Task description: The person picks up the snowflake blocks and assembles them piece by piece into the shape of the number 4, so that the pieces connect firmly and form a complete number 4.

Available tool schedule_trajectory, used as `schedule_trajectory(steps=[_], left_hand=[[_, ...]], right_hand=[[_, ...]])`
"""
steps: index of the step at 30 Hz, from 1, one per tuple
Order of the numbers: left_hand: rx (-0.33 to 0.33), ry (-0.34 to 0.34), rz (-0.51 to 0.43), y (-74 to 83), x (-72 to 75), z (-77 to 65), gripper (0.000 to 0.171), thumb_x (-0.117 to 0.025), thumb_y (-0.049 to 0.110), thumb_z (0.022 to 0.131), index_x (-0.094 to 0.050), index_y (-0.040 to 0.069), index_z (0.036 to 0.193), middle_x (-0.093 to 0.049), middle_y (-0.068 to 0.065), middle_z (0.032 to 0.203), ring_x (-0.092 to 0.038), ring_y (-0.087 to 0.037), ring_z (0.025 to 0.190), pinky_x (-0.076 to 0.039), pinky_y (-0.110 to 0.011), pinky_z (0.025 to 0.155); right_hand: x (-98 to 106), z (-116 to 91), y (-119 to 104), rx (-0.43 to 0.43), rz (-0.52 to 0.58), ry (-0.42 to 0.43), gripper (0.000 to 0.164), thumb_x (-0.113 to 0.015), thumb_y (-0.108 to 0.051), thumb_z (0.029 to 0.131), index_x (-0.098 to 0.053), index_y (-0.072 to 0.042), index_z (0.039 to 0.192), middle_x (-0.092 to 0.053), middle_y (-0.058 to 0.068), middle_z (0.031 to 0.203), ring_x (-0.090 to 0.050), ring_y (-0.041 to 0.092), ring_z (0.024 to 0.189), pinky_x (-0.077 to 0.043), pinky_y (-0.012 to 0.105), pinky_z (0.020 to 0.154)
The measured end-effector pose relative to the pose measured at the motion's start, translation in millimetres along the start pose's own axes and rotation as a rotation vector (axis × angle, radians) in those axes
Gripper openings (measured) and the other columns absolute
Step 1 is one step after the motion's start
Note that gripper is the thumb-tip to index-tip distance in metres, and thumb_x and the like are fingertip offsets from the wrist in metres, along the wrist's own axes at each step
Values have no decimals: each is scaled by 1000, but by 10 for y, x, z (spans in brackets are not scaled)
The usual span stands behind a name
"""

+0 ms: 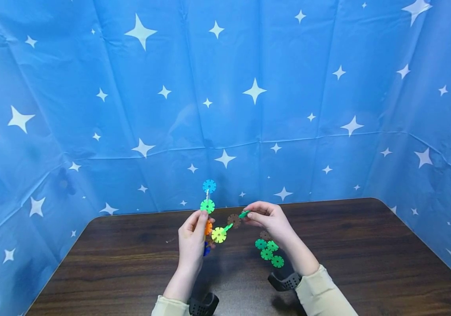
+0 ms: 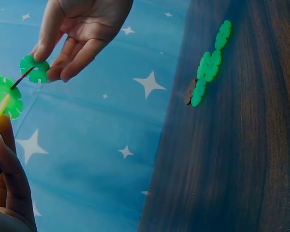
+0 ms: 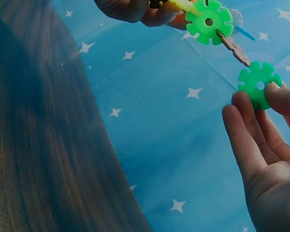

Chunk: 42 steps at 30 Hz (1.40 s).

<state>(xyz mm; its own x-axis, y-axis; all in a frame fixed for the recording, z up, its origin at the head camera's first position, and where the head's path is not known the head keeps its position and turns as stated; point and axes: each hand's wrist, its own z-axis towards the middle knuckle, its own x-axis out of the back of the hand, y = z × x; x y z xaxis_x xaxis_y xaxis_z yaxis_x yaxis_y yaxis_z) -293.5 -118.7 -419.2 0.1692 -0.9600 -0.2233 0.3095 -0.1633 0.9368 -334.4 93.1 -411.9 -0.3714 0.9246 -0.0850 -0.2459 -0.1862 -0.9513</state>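
Observation:
Above the table my left hand (image 1: 191,241) holds a chain of interlocking notched plastic discs between thumb and fingers. At its top is a blue disc (image 1: 209,186), with a light green disc (image 1: 207,206) lower down. Beside the fingers are an orange disc (image 1: 209,228) and a yellow disc (image 1: 219,235); my hand partly hides a dark blue one (image 1: 206,249). A brown disc (image 1: 234,220) extends from the chain toward the right. My right hand (image 1: 271,222) pinches a green disc (image 3: 257,77), whose notched edge meets the brown disc's edge in the right wrist view.
Several loose green discs (image 1: 266,254) lie on the dark wooden table (image 1: 123,263) near my right forearm, with another brown disc (image 1: 265,235) beside them. Behind the table hangs a blue curtain (image 1: 225,118) with white stars. Each wrist wears a black band (image 1: 284,281).

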Motion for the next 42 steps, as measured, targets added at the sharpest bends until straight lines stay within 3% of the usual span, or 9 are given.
schedule_trajectory(steps=[8,16,23,28,31,37,42], left_hand=[[-7,4,-1,2,5,-10,30,-61,33,97,-66,3,92,-56,-4,65,-49,-15,43,-46,-26,36],[3,-4,-11,3,1,-9,31,-61,34,97,-65,3,93,-56,-4,66,-49,-14,41,-46,-26,37],[9,-5,3,-14,15,0,33,-61,34,96,-65,1,93,-56,-6,67,-50,-13,42,-47,-26,37],[4,-5,5,-15,11,-1,33,-61,34,96,-65,2,92,-54,-6,64,-49,-13,42,-46,-26,36],[-2,-8,10,-11,1,-7,32,-61,34,96,-66,2,93,-53,-5,64,-48,-13,42,-45,-25,36],[-10,-4,47,-5,-3,-11,31,-64,32,95,-68,2,96,-59,-8,72,-48,-12,42,-44,-26,34],[-11,0,72,5,-1,-5,33,-65,35,94,-68,2,95,-58,-7,70,-45,-11,40,-42,-28,32]], right_hand=[[-1,-7,10,1,0,-16,24,-60,1,93,-57,18,110,-69,6,98,-68,21,93,-51,44,89],[6,-12,12,-4,-7,-17,25,-60,-1,94,-57,17,110,-69,6,98,-66,31,99,-50,47,90],[10,-12,19,9,-10,-39,25,-60,-1,94,-57,18,110,-68,5,98,-67,30,98,-49,47,90],[10,-11,16,25,-60,-47,22,-61,-2,94,-61,14,109,-66,17,107,-67,30,100,-50,46,89],[22,-12,29,47,-101,-51,19,-61,-2,94,-63,11,108,-65,21,109,-68,27,98,-52,45,87],[22,-12,58,127,-145,-59,15,-61,2,93,-65,11,104,-71,12,97,-70,20,90,-55,42,81],[-14,-16,76,178,-160,-47,13,-61,4,92,-65,12,101,-71,16,95,-71,20,87,-56,38,78]])
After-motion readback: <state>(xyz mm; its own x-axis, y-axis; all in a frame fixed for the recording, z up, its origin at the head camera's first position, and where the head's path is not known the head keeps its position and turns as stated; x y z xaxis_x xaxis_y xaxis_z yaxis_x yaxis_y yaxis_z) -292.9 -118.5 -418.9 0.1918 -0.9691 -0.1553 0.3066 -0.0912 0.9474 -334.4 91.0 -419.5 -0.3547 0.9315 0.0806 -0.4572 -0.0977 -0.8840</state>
